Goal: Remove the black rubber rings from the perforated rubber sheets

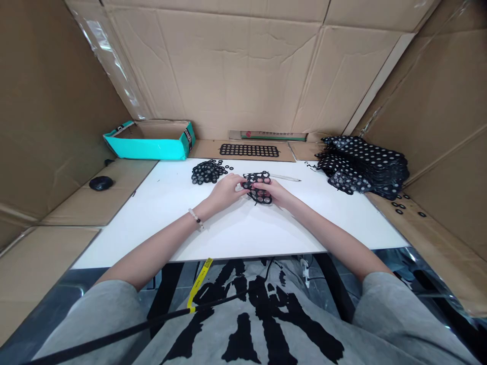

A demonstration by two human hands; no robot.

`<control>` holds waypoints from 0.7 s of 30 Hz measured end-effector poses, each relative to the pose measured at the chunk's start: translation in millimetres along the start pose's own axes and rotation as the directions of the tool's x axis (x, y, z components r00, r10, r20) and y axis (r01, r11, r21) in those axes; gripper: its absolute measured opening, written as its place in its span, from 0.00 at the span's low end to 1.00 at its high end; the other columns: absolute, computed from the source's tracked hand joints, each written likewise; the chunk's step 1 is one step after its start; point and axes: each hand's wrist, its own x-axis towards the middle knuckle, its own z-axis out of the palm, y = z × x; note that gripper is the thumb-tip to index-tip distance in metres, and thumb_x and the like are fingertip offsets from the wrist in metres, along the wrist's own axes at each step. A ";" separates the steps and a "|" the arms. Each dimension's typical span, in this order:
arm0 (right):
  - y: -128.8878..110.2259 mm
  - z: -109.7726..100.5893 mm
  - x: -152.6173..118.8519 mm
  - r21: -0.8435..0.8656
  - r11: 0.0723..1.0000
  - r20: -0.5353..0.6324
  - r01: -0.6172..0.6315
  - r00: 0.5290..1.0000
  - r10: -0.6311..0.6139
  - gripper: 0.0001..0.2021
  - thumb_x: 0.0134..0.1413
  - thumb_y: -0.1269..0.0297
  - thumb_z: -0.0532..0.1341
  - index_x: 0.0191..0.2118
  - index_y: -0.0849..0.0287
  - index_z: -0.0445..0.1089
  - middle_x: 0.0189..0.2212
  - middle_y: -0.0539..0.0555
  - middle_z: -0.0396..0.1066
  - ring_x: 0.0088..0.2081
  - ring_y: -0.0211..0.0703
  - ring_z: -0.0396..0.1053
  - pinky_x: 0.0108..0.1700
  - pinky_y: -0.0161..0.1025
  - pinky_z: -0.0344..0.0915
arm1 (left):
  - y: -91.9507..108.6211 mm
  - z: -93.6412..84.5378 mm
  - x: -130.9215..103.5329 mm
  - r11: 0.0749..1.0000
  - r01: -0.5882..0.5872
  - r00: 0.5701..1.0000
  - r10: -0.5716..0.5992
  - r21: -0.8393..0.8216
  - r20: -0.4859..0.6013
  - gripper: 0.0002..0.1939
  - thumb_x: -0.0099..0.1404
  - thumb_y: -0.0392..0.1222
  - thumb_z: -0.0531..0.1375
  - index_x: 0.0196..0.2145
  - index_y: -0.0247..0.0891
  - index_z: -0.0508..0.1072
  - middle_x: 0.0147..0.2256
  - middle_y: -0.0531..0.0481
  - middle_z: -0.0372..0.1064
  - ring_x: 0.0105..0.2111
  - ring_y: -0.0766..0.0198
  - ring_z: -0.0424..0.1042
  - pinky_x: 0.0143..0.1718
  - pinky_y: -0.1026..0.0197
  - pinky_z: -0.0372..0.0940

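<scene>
Both hands meet over the middle of the white table top (243,228), working on a black perforated sheet (262,196) that is bent between them. My left hand (229,190) is closed on the sheet's left edge with thumb and fingertips. From the other side my right hand (277,193) grips it, fingers lying over the front. Some round holes in the sheet look filled with pale discs; others look see-through. Just left of my left hand lies a pile of small black rings (207,171). A white pen-like stick (285,177) rests behind my right hand.
A turquoise open box (148,148) stands at the back left. Another perforated sheet (249,150) lies flat on cardboard at the back. Stacked black sheets (369,162) are heaped at right, with loose rings (398,207) nearby. A black round object (101,183) sits at left. Cardboard walls enclose the table.
</scene>
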 end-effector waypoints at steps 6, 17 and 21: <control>5.4 1.6 -1.8 -0.138 0.987 0.098 0.079 0.993 -0.065 0.19 0.34 0.54 0.73 0.28 0.62 0.71 0.23 0.51 0.72 0.24 0.35 0.66 0.24 0.32 0.57 | 2.7 -2.0 1.8 0.978 0.131 0.991 -0.132 -0.160 0.001 0.22 0.69 0.54 0.50 0.32 0.38 0.78 0.33 0.45 0.76 0.33 0.57 0.71 0.38 0.56 0.62; -2.4 4.4 -7.2 -0.279 0.960 0.119 -0.012 0.992 0.047 0.18 0.32 0.55 0.73 0.24 0.61 0.66 0.18 0.50 0.69 0.20 0.34 0.63 0.20 0.32 0.52 | -65.1 -18.8 17.1 0.823 0.418 0.732 -0.556 -0.384 -0.395 0.18 0.62 0.52 0.56 0.31 0.35 0.79 0.30 0.46 0.76 0.34 0.56 0.72 0.38 0.57 0.63; -6.3 6.0 -10.0 -0.272 0.962 0.079 -0.017 0.996 0.040 0.16 0.32 0.57 0.72 0.23 0.62 0.69 0.17 0.50 0.68 0.21 0.35 0.63 0.21 0.32 0.51 | -108.6 -42.7 12.0 0.865 0.491 0.742 -0.479 -0.107 -0.468 0.17 0.64 0.48 0.54 0.34 0.36 0.79 0.38 0.41 0.75 0.46 0.50 0.68 0.53 0.48 0.55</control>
